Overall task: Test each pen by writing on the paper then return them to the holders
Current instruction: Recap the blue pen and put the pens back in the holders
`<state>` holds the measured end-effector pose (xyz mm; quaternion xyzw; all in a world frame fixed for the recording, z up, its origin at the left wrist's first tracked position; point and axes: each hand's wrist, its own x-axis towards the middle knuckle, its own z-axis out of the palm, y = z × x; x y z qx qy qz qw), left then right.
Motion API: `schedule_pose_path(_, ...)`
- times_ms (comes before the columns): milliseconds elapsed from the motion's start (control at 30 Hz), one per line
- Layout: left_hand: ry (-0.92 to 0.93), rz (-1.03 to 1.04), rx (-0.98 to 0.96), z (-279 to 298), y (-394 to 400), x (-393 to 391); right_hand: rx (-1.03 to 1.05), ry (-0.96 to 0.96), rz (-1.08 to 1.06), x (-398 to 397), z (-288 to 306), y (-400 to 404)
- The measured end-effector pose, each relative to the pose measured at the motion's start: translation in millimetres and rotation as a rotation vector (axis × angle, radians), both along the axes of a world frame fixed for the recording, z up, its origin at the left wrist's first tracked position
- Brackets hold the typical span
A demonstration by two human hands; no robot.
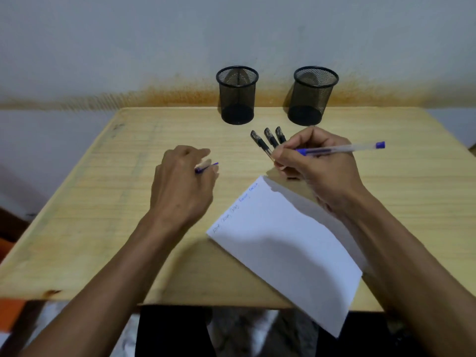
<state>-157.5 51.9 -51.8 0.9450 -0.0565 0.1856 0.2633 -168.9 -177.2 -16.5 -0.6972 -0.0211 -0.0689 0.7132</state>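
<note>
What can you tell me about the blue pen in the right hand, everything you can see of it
The blue pen is a slim stick pen with a clear plastic barrel, a blue ink tube visible inside, a blue grip section and a blue end plug. The right hand grips it near the writing end, fingers curled round it; the tip is hidden. It lies nearly level, its plugged end pointing right, above the wooden table, beyond the paper's far corner. It wears no cap.

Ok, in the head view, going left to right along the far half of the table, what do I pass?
Left hand pinching a blue cap → left mesh holder → three black pens lying on the table → right mesh holder → right hand gripping the blue pen, its blue end pointing right.
</note>
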Motion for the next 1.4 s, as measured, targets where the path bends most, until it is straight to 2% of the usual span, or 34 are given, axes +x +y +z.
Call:
schedule_pose_path(133, 0.124, 0.092, 0.07, 0, 0, 18, -0.016, -0.007, -0.001, -17, 5, -13)
schedule_pose_path(300, 0.053, 0.063, 0.1, -2, -3, 13, -0.051, 0.02, -0.056, -40, -2, -27)
schedule_pose_path(367, -0.008, 0.032, 0.015, 2, -8, 3, -0.005, 0.028, -0.097, -48, -6, -31)
schedule_pose_path(467, -0.05, -0.009, -0.259, 21, -27, -22, 0.042, 0.035, -0.121, -57, -9, -35)
schedule_pose_path(533, -0.015, -0.064, -0.407, 30, -40, -33, 0.05, 0.042, -0.11, -59, -6, -37)
schedule_pose_path(633, 0.086, -0.167, -0.519, 36, -52, -37, 0.053, 0.002, -0.083, -63, 2, -37)
schedule_pose_path(733, 0.154, -0.241, -0.606, 41, -65, -42, -0.051, -0.093, -0.091, -66, 11, -36)
schedule_pose_path(833, 0.158, -0.321, -0.62, 44, -74, -49, -0.129, -0.114, -0.1, -66, 16, -37)
schedule_pose_path(1167, 0.136, -0.356, -0.664, 40, -71, -55, -0.091, -0.125, -0.161, -70, 16, -32)
schedule_pose_path(1400, 0.088, -0.464, -0.653, 54, -74, -59, -0.123, -0.14, -0.132, -68, 18, -23)
